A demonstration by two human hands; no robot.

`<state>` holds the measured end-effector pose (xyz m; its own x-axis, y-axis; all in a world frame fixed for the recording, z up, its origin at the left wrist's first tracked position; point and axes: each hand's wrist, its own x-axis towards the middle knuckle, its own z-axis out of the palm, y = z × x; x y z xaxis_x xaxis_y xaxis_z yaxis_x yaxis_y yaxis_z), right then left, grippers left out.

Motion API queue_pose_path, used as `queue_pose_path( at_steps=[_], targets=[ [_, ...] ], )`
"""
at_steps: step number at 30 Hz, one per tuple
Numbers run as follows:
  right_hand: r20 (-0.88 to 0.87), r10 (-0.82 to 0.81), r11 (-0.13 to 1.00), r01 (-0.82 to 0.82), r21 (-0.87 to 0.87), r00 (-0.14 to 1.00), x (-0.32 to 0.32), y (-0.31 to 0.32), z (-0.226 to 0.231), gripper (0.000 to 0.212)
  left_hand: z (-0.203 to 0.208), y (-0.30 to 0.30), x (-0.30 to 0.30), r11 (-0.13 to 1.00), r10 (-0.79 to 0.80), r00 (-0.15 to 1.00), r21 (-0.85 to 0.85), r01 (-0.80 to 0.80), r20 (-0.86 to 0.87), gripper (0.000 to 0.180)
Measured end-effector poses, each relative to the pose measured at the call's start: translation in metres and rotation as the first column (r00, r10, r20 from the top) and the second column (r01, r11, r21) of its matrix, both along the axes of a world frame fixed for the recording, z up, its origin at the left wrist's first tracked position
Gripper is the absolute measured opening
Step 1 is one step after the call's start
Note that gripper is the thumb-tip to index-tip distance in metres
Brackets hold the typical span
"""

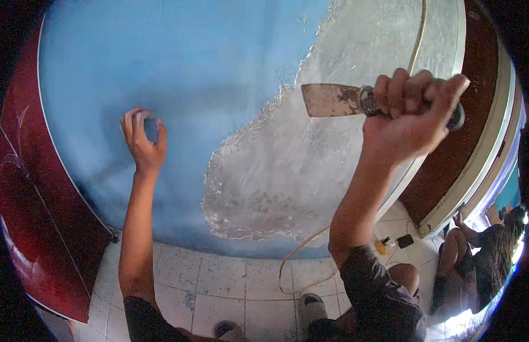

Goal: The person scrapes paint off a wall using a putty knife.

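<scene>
My right hand (410, 117) is wrapped around the dark handle of a paint scraper (334, 100). The flat blade, spotted with light residue, points left in front of a bare grey patch (276, 176) of wall. Around the patch, the blue paint (179, 51) ends in a ragged, flaking edge. Farther left, my left hand (143, 139) is raised before the painted part, its fingers curved and the thumb apart, with nothing seen in it. Whether that hand touches the wall I cannot tell.
A thin cable (418, 37) hangs at the upper right; a cord (284, 271) loops over the white tiles (219, 276). Near the wall's right foot lies a black adapter (405, 241). A red panel (45, 188) stands left, a brown door (447, 159) right. Another person (475, 262) sits at far right.
</scene>
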<state>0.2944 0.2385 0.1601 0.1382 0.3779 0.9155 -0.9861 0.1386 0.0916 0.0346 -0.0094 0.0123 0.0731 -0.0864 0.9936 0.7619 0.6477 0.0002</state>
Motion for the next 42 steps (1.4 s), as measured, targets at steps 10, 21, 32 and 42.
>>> queue_pose_path(
  at_steps=[10, 21, 32, 42],
  targets=[
    [-0.115, 0.123, 0.992, -0.121, 0.024, 0.986, -0.009, -0.004, -0.009, 0.04, 0.019, 0.004, 0.009, 1.0, 0.013, 1.0, -0.015, -0.013, 0.019, 0.015],
    [-0.163, 0.05, 0.997, -0.058, -0.044, 0.985, -0.011, -0.011, -0.016, 0.036, 0.024, -0.012, 0.006, 0.995, -0.054, 0.996, -0.076, 0.059, 0.066, 0.019],
    [0.065, -0.175, 0.956, 0.185, -0.228, 0.982, -0.034, -0.012, -0.004, 0.043, 0.035, -0.022, 0.023, 0.955, -0.104, 0.953, -0.239, 0.176, 0.284, 0.019],
    [-0.208, 0.079, 0.996, -0.086, -0.024, 0.975, -0.006, -0.017, -0.028, 0.035, 0.034, -0.029, 0.033, 0.933, -0.155, 0.875, -0.224, 0.283, 0.459, 0.017]
  ],
)
